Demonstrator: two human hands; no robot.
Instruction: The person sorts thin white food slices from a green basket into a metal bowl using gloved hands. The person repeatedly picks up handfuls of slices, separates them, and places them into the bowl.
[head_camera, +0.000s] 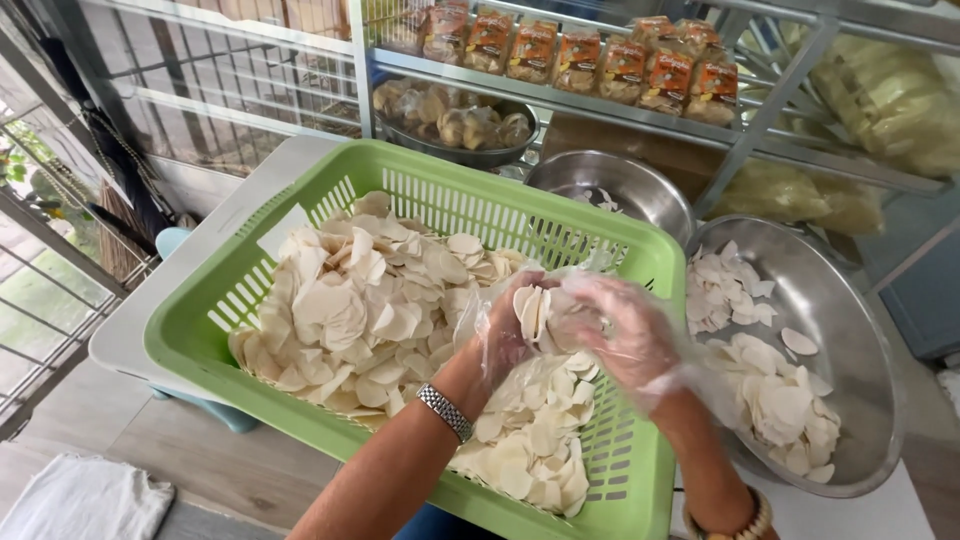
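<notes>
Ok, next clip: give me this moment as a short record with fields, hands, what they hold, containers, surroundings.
left hand: in a clear plastic glove, holding a stack of pale round chips
right hand: gloved too, cupping the same stack
green basket: slotted, holds loose chips
large steel bowl: to the right, some chips inside
smaller steel bowl: behind the basket
shelf: packaged snacks in a row
wrists: metal watch on left, beaded bracelet on right

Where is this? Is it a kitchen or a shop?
Probably a small snack-making workshop. A green basket is heaped with pale raw chips, which the gloved left hand and right hand gather. Steel bowls hold more, and sealed snack packets line a metal shelf.
</notes>
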